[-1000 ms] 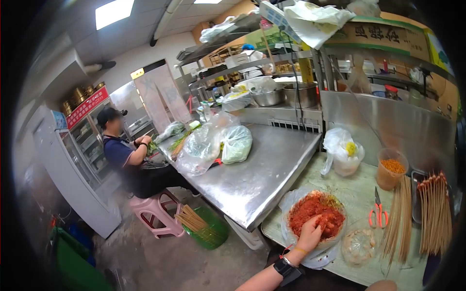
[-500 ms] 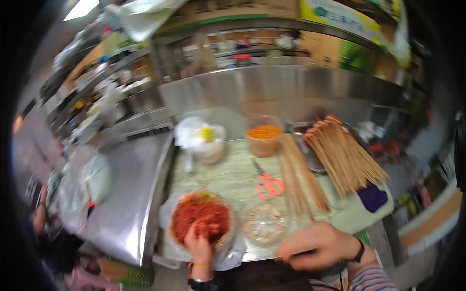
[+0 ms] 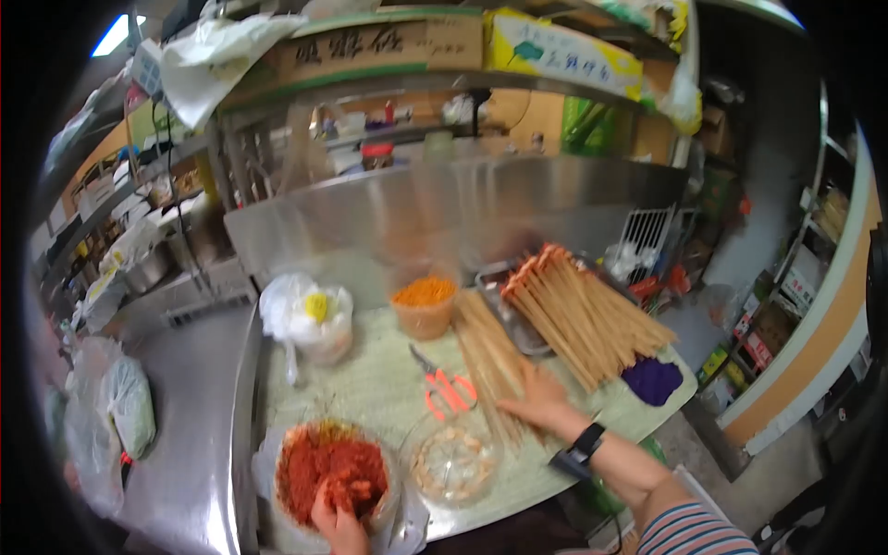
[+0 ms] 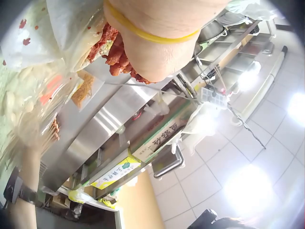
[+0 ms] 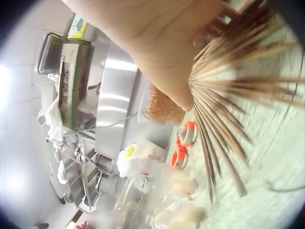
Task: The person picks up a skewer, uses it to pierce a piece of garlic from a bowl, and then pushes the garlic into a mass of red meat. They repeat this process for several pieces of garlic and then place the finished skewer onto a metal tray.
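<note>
In the head view my left hand (image 3: 340, 529) is in a bowl of red-coated meat pieces (image 3: 319, 462), fingers curled round some of the meat. Red pieces (image 4: 119, 59) show beyond that hand in the left wrist view. My right hand (image 3: 536, 402) lies over a loose bundle of bamboo skewers (image 3: 486, 347), its thumb spread away from the fingers. The right wrist view shows the thumb touching the skewers (image 5: 224, 138), which fan out beneath the palm. Orange-handled scissors (image 3: 449, 393) and a clear container of pale pieces (image 3: 453, 462) lie between the hands.
A metal tray (image 3: 532, 347) stands at the right, with loaded skewers (image 3: 592, 319) across it beside a purple cloth (image 3: 652, 379). Farther back are a tub of orange bits (image 3: 425, 305) and a white-bagged tub (image 3: 324, 333). A steel counter (image 3: 190, 398) adjoins at the left.
The head view has swung right, from the steel counter and a seated person to the skewers. My right hand has come in and moved forward onto the bamboo skewers. The left hand stays in the meat.
</note>
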{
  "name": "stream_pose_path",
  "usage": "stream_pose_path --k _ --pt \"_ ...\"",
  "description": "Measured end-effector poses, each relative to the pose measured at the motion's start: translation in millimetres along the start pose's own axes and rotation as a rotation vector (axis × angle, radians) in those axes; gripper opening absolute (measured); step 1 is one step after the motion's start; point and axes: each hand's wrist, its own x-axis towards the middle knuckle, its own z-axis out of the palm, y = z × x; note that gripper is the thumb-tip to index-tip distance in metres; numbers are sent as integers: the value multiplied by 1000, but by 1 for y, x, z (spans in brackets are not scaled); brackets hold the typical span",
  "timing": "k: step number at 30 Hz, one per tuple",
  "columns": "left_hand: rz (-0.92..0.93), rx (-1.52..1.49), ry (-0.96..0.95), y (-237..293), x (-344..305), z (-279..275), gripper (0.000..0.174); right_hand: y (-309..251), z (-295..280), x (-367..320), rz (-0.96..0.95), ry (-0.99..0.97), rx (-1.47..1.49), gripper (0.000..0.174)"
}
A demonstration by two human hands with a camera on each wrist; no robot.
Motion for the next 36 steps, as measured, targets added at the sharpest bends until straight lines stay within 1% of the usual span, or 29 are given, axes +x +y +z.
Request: stream_pose_path --k 1,2,3,5,6,8,9,10,11,12,13,14,15,16,17,18,19,21,22,24,25,26,28,29,33,35,36 --pt "-80 -51 -7 6 0 4 24 -8 10 0 8 45 -123 96" --pt "-27 -81 -40 3 1 4 24 -17 13 -2 24 72 -240 97" --pt "-23 -75 -31 -2 0 4 24 -20 14 -3 35 66 -238 97" --pt "-32 -33 -1 3 -3 -1 24 -38 16 -3 4 131 -234 88" --pt "-41 -39 4 5 -3 1 24 -43 15 3 3 118 -226 88" --pt "-53 -52 3 2 -4 3 24 -43 10 12 67 -16 -259 80" --pt "-15 -45 -3 0 -3 3 24 -35 16 19 49 41 -324 66" --pt "26 -37 -11 -1 -1 3 24 -31 11 18 52 45 -320 66" --pt "30 -36 -14 -1 -1 1 24 -27 4 18 20 25 -281 59" --pt "-2 -50 -17 -1 -1 0 23 -24 -3 19 -16 8 -244 52" --pt "-36 -65 -18 -2 -1 -1 22 -24 -8 21 -19 13 -246 52" --pt "-34 -69 -18 -2 -2 -4 22 -23 -12 22 -2 23 -266 44" --pt "-86 10 -87 1 -3 -9 28 -21 -16 22 19 31 -287 38" --pt "-140 90 -156 3 -4 -10 38 -16 -15 24 22 27 -288 38" --pt "-144 92 -157 4 -5 -7 38 -10 -13 29 2 44 -313 36" --pt "-107 -1 -92 5 -5 -1 28 -5 -10 32 -18 61 -336 35" --pt "-69 -92 -27 7 -4 4 22 -4 -11 34 -15 57 -333 35" --pt "-52 -84 -14 9 -2 8 22 -2 -12 36 -10 84 -293 29" --pt "-31 -83 0 8 -3 9 22 1 -10 38 -5 73 -291 29" --pt "-27 -84 -13 5 -3 7 23 8 -7 44 -40 136 -336 22" --pt "-11 -93 -25 3 -1 6 23 8 -9 43 -76 128 -337 21" --pt "-12 -90 -21 1 -1 3 23 8 -11 41 -79 125 -336 21" --pt "-38 -94 -70 -4 0 -4 23 3 -17 40 -45 100 -313 24" --pt "-23 -44 -56 -6 1 -5 23 1 -21 39 -55 88 -301 28" --pt "4 -30 -54 -7 1 -6 24 4 -24 44 -37 43 -220 26" --pt "-20 -53 -53 -3 0 -5 24 7 -22 48 3 -5 -102 25" --pt "-20 -53 -41 -2 0 -4 24 8 -20 49 -7 -11 -105 25"
